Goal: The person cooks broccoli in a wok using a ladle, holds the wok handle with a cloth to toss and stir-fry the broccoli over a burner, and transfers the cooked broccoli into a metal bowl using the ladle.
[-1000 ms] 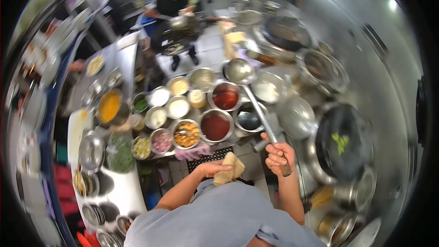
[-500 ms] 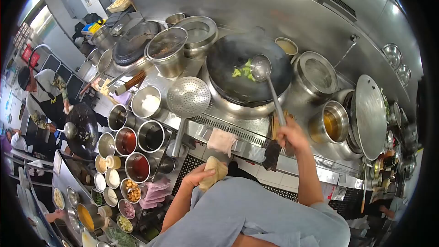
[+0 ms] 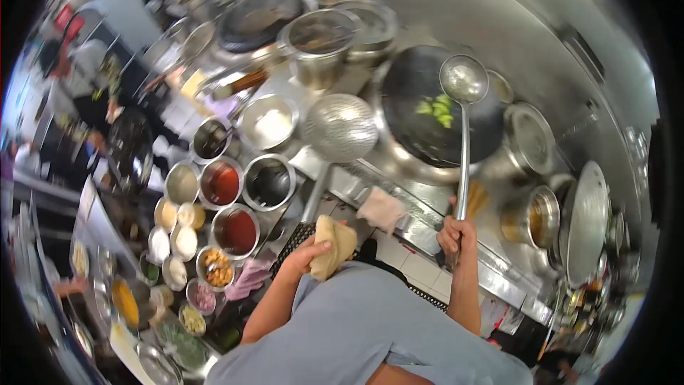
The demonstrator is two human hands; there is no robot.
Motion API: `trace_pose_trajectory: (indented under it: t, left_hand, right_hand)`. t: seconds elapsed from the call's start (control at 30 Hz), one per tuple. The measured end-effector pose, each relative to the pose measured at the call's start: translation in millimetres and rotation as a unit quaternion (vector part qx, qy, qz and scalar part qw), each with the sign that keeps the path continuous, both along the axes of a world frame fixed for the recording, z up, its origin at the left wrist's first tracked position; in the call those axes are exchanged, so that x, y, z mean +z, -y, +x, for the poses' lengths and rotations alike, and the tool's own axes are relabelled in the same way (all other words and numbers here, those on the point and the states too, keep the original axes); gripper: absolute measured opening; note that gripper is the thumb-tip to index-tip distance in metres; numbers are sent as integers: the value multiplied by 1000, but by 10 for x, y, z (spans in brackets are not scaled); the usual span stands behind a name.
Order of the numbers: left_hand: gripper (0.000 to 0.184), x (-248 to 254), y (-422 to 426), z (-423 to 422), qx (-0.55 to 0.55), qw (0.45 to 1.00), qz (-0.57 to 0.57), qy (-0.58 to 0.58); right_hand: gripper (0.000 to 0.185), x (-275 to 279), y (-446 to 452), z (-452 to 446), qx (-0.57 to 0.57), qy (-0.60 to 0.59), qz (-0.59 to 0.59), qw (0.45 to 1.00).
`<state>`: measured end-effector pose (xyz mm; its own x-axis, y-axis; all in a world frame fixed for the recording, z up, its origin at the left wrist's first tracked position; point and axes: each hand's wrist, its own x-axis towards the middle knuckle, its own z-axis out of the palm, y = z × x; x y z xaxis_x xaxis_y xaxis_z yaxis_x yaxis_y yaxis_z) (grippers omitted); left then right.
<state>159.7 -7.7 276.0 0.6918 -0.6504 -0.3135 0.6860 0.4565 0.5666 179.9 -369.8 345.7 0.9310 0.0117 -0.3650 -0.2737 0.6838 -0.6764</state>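
My left hand [image 3: 308, 255] grips a folded beige cloth [image 3: 333, 248] in front of my body. In my right hand [image 3: 457, 235] is the handle of a long metal ladle [image 3: 464, 80], whose bowl is raised over the right part of a black wok [image 3: 413, 128]. Pieces of green vegetable [image 3: 438, 110] lie in the wok, just left of the ladle bowl. A perforated strainer [image 3: 340, 127] rests left of the wok, its handle pointing toward me.
Pots of red sauce [image 3: 236, 232] and dark liquid [image 3: 269, 182] stand left, among several ingredient bowls. A pink cloth [image 3: 380, 209] hangs on the stove edge. Right are a pot [image 3: 531, 217] and a large metal lid [image 3: 586, 224]. Another person [image 3: 89, 78] stands far left with a wok.
The view swung right to the stove, then slightly back left. The ladle, over the sauce pots a second ago, moved to the wok and now sits right of the greens. Both hands kept their holds.
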Motion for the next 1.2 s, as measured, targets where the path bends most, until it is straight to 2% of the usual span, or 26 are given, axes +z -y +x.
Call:
trace_pose_trajectory:
  t: [0.1, 0.13, 0.23, 0.27, 0.3, 0.37, 0.4, 0.43, 0.53, 0.57, 0.7, 0.73, 0.8, 0.9, 0.93, 1.0, 1.03, 1.07, 1.1, 1.13, 1.17, 1.2]
  left_hand:
    - [87, 18, -261, 67, 71, 997, -11, 25]
    - [87, 56, -371, 118, 84, 996, -20, 29]
    - [81, 75, -694, 333, 140, 989, -22, 48]
    - [70, 12, -881, 409, 158, 987, 30, -16]
    - [59, -99, -964, 576, 249, 966, 69, -20]
    - [43, -74, -1300, 1055, 322, 931, 165, -39]
    - [37, -116, -1466, 1350, 354, 920, 165, -34]
    - [34, -287, -1659, 1663, 339, 931, 134, -24]
    - [30, -684, -1948, 2374, 327, 930, 149, -75]
    - [30, -813, -1997, 2474, 314, 935, 142, -84]
    - [30, -926, -2108, 2549, 272, 946, 163, -64]
    - [30, -982, -2131, 2542, 261, 953, 144, -54]
    - [31, -872, -2095, 2434, 277, 946, 161, -47]
    - [36, -727, -2174, 2126, 299, 933, 202, -14]
    - [40, -633, -2226, 1940, 324, 924, 204, 16]
    - [49, -191, -2299, 1415, 415, 899, 135, 36]
    - [52, 57, -2463, 1104, 436, 880, 157, 99]
    - [50, 709, -2263, 855, 429, 862, 41, 267]
    - [49, 1150, -2206, 690, 396, 840, 25, 370]
    - [48, 1559, -2204, 524, 365, 809, 42, 459]
    - [47, 1970, -2169, 386, 324, 775, 60, 539]
    - [46, 2391, -2076, 326, 266, 735, 92, 617]
  right_hand:
    - [53, 1, -617, 164, 112, -20, -119, 986]
    - [52, 41, -857, 207, 140, -28, -124, 982]
    - [47, 3, -1469, 351, 246, -9, -269, 931]
    - [46, -23, -1660, 394, 268, 10, -316, 910]
    - [45, -56, -1803, 458, 288, 28, -361, 886]
    - [45, -200, -1999, 633, 326, 44, -426, 843]
    - [45, -265, -2090, 712, 344, 50, -458, 818]
    - [46, -294, -2194, 775, 345, 67, -502, 790]
    - [47, -535, -2453, 883, 330, 90, -624, 703]
    - [48, -776, -2451, 887, 293, 151, -675, 660]
    - [52, -424, -2419, 728, 329, 61, -520, 786]
    - [55, -565, -2293, 701, 344, 58, -479, 806]
    - [57, -318, -2219, 507, 300, 67, -486, 818]
    - [58, 0, -2044, 407, 233, 39, -437, 868]
    - [58, 134, -1976, 419, 206, 36, -424, 881]
    - [59, 342, -1757, 603, 151, 3, -445, 882]
    - [60, 434, -1624, 783, 123, 31, -462, 878]
    - [57, 424, -1488, 1030, 87, 41, -471, 877]
    - [51, 494, -1345, 1320, 75, 69, -492, 865]
    - [42, 586, -1224, 1620, 73, 83, -513, 851]
    - [36, 328, -1016, 2083, 64, 120, -537, 832]
    - [30, 593, -1022, 2340, 58, 88, -559, 822]
